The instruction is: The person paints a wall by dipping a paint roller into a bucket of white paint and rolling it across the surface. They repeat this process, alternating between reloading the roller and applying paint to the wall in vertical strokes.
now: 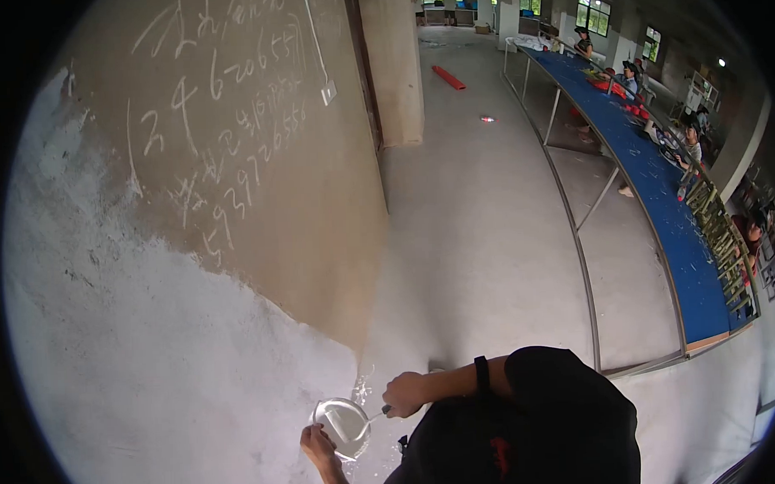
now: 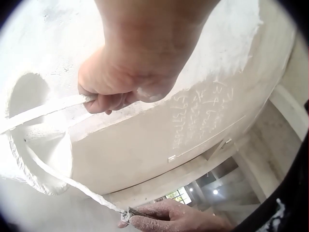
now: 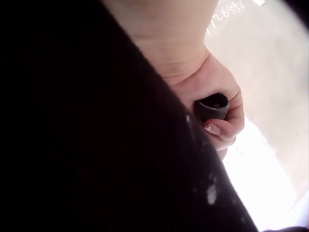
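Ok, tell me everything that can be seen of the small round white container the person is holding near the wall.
The small round white container is a shallow, bowl-like tub coated all over in white paint or plaster, so its material cannot be told. It is held low in front of the person, beside the half-whitened wall. The left hand grips its rim from below; in the left wrist view the fingers curl over the edge. A white-coated roller lies inside it, its handle gripped by the right hand.
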A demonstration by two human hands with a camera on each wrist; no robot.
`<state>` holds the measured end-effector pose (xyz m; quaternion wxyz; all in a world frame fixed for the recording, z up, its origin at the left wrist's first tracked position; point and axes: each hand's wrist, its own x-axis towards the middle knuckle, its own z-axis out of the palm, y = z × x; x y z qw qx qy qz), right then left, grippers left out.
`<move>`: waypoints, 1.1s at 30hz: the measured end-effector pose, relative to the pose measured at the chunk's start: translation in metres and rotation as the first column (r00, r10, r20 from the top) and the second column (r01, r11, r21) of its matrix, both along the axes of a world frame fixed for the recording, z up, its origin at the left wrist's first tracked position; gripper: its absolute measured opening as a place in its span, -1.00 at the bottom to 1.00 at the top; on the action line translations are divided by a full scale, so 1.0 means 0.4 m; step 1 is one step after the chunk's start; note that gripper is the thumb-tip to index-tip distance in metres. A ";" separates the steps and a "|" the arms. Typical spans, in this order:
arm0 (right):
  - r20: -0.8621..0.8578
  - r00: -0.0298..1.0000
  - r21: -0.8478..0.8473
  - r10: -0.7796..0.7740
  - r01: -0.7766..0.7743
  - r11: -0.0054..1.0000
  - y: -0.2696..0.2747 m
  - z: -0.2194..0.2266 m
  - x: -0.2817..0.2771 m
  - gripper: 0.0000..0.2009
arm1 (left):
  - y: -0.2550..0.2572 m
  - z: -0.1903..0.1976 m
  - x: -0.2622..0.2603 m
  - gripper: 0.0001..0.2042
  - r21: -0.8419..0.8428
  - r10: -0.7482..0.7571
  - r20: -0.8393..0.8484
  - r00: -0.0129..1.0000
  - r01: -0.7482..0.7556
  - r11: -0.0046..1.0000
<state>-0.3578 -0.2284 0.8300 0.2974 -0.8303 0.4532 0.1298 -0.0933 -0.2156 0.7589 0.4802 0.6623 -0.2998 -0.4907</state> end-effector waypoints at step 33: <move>0.837 0.545 -0.349 0.043 0.472 0.809 -0.492 0.141 0.058 -0.71 | 0.055 0.019 -0.013 -0.73 0.077 0.241 0.212 0.947 -0.262 0.962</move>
